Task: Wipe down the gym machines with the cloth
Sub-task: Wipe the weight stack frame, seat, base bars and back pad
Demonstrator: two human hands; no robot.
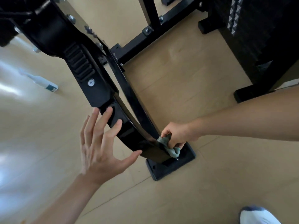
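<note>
The right hand (pixel 176 135) holds a bunched green cloth (pixel 169 147) in its grip against the curved black machine leg (pixel 129 101), near the foot plate (pixel 171 165). The left hand (pixel 100 149) rests wide open on the leg.

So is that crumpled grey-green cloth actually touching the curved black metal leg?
Touching. The head view shows the right hand pressing the crumpled grey-green cloth against the curved black metal leg, no gap.

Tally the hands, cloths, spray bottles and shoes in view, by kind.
Hands: 2, left hand, right hand
Cloths: 1, the cloth in the right hand
Spray bottles: 1, the spray bottle at left
Shoes: 1, the shoe at bottom right
Total: 5
</note>
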